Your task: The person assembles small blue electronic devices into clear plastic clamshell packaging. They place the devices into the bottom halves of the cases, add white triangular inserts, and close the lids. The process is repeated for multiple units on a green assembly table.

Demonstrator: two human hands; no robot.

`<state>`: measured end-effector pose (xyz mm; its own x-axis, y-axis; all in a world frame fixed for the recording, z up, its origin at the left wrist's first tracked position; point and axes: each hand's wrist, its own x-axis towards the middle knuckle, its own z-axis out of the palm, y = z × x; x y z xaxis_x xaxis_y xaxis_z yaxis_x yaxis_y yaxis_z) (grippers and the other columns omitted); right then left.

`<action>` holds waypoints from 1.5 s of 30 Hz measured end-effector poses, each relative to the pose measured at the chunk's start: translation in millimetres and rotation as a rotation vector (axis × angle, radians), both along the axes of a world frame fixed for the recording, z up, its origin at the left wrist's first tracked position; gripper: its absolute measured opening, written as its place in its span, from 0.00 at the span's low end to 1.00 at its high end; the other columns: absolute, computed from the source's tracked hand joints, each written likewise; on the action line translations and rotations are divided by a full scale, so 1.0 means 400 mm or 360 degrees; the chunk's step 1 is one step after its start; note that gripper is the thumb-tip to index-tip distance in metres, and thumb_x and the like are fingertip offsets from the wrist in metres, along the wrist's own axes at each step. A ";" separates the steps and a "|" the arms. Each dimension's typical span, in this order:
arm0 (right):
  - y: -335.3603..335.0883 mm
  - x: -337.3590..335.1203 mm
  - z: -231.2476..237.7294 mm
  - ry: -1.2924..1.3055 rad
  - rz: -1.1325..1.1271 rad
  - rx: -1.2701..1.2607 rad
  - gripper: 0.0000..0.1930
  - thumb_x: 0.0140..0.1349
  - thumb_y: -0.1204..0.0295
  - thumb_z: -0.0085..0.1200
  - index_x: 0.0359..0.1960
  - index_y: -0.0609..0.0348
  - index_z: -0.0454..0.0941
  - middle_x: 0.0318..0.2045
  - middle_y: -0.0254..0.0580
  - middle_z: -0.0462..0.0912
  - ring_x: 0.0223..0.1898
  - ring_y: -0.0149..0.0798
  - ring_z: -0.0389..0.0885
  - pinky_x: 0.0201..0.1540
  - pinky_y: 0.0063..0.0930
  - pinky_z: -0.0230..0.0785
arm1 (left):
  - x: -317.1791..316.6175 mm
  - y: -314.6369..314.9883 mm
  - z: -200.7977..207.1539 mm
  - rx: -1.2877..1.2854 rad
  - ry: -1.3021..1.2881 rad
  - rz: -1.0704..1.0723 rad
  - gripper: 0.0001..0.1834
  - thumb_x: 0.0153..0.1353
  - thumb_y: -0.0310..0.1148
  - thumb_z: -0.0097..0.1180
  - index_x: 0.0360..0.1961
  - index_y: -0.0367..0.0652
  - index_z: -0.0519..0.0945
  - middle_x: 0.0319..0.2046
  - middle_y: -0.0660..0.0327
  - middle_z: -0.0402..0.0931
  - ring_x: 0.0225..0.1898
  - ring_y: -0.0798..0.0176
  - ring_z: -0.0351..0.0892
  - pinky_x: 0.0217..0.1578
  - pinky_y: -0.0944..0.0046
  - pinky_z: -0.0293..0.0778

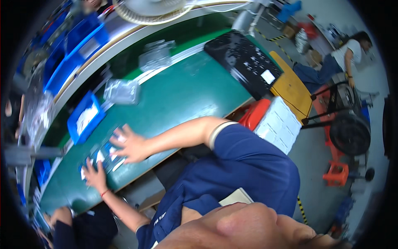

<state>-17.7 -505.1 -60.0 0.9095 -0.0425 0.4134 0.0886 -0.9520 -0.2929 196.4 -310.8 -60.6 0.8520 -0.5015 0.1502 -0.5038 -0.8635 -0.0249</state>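
Note:
My left hand (95,177), with a red band at the wrist, lies with fingers spread over small clear plastic packets (100,156) on the green table (178,97). Close by on its right is my right hand (132,146), also spread flat, resting on more of these packets. They show blue and white parts, but what is inside is too blurred to tell. Both palms hide some of them. Just beyond the hands stands a blue bin (99,118) with white pieces in it. A stack of clear plastic bags (122,91) lies beside that bin.
At the table's right end sits a black plastic-covered box (244,62). Near it are a red bin (253,115) and a white stack (280,124). A fan (153,8) and larger blue bins (78,50) occupy the shelf. Another person's hand (62,216) is at lower left.

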 end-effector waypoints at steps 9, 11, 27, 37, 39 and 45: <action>-0.031 0.093 0.011 -0.0433 -0.0046 0.0133 0.39 0.48 0.54 0.63 0.62 0.50 0.64 0.61 0.62 0.62 0.64 0.62 0.57 0.65 0.63 0.43 | 0.420 0.266 -0.015 -0.0108 0.0144 0.0097 0.35 0.58 0.66 0.45 0.66 0.73 0.61 0.70 0.48 0.46 0.71 0.45 0.45 0.59 0.24 0.35; -0.144 -0.083 0.098 -0.0501 -0.0271 0.0057 0.31 0.45 0.59 0.65 0.52 0.52 0.71 0.49 0.53 0.70 0.53 0.53 0.67 0.56 0.53 0.57 | 0.420 0.302 -0.017 -0.0182 0.0024 0.0151 0.35 0.59 0.66 0.45 0.66 0.71 0.62 0.69 0.47 0.48 0.70 0.43 0.46 0.60 0.25 0.38; -0.560 -0.877 0.144 0.0316 -0.2113 -0.0010 0.12 0.49 0.66 0.63 0.29 0.64 0.83 0.38 0.52 0.80 0.47 0.51 0.77 0.45 0.42 0.75 | -0.378 -0.498 0.171 -0.0872 -0.0080 -0.2210 0.20 0.55 0.27 0.61 0.50 0.38 0.76 0.60 0.44 0.63 0.62 0.40 0.61 0.60 0.46 0.60; -0.494 -0.908 0.323 0.0054 -0.2353 0.0022 0.10 0.51 0.70 0.59 0.32 0.64 0.80 0.38 0.53 0.79 0.44 0.50 0.75 0.48 0.40 0.72 | -0.454 -0.562 0.049 -0.0793 0.0361 -0.2236 0.17 0.56 0.27 0.60 0.48 0.37 0.77 0.59 0.45 0.65 0.59 0.40 0.64 0.58 0.47 0.63; -0.441 -0.942 0.330 -0.0014 -0.2621 -0.0045 0.12 0.52 0.66 0.60 0.32 0.64 0.80 0.37 0.52 0.79 0.44 0.51 0.76 0.47 0.41 0.73 | -0.444 -0.563 0.043 -0.0794 0.0339 -0.2157 0.17 0.56 0.28 0.60 0.48 0.37 0.77 0.58 0.45 0.65 0.58 0.41 0.65 0.57 0.48 0.64; -0.325 -1.178 0.100 -0.0181 -0.3629 0.0100 0.15 0.53 0.62 0.61 0.33 0.63 0.79 0.40 0.51 0.79 0.44 0.51 0.78 0.44 0.42 0.74 | -0.459 -0.567 0.049 -0.0772 0.0411 -0.2039 0.16 0.57 0.29 0.59 0.47 0.37 0.78 0.57 0.45 0.67 0.56 0.42 0.67 0.55 0.50 0.66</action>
